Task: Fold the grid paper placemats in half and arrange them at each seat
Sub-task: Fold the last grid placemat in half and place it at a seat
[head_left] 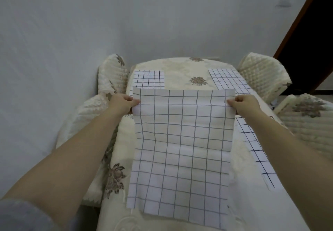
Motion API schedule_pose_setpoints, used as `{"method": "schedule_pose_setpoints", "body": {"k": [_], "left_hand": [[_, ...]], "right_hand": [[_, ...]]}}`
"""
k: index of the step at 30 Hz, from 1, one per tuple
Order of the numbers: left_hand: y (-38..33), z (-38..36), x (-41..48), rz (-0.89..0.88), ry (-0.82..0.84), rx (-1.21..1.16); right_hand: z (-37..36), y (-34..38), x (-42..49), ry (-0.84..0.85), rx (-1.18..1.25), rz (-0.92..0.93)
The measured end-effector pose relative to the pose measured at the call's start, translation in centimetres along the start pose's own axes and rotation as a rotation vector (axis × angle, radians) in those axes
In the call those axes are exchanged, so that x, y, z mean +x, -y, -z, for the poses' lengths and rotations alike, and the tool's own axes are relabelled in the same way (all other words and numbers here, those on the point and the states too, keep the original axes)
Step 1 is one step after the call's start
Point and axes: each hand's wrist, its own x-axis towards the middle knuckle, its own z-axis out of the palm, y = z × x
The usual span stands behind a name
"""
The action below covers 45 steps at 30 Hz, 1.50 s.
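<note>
While both hands hold its far edge up, the big placemat hangs over the middle of the tabletop. It is open, not yet folded. The far half is raised and bends along a soft crease midway; the near half lies flat on the cloth toward the person. White sheet, dark grid lines.

The left hand pinches the far left corner, thumb on top and fingers curled under. The right hand pinches the far right corner the same way. Hands are well apart, one at each side of the sheet.

Three more grid sheets are on the tabletop:
- far-left placemat, near edge hidden behind the held sheet
- far-right placemat, angled along the right side
- right-side placemat, partly under the right forearm

The tabletop carries a cream cloth with brown flower prints. Cream quilted chairs stand around it: left chairs and right chairs. A grey sleeve shows bottom left. Behind are a plain grey wall and a dark doorway at upper right.
</note>
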Motion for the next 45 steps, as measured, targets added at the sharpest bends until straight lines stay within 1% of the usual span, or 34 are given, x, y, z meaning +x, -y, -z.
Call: {"method": "schedule_pose_setpoints", "body": {"k": [5,11,17,28,34,38,41,45], "left_hand": [[3.6,-1.5,1.3,0.044,0.034,0.026],[6.9,-2.8,3.5,0.101,0.046,0.029],[10.1,-4.4,6.1,0.178,0.0,-0.064],[12.0,-5.3,7.9,0.142,0.051,-0.021],[12.0,-5.1,6.7,0.122,0.086,-0.05],[11.6,-4.8,4.6,0.114,0.123,-0.075],[11.2,-4.6,1.5,0.034,0.185,0.009],[11.3,-4.5,-3.8,-0.099,0.299,0.209]], "right_hand": [[-2.3,-3.1,0.9,0.028,-0.041,-0.053],[-5.3,-7.0,2.4,0.06,-0.005,-0.153],[-7.2,-9.9,3.9,0.073,-0.03,-0.182],[-8.1,-11.2,4.1,0.157,0.088,-0.256],[-8.0,-11.0,2.4,0.18,0.097,-0.269],[-7.9,-10.4,0.2,0.247,0.161,-0.248],[-7.7,-10.3,-2.4,0.293,0.147,-0.194],[-7.4,-10.3,-7.3,0.412,0.023,-0.089]]}}
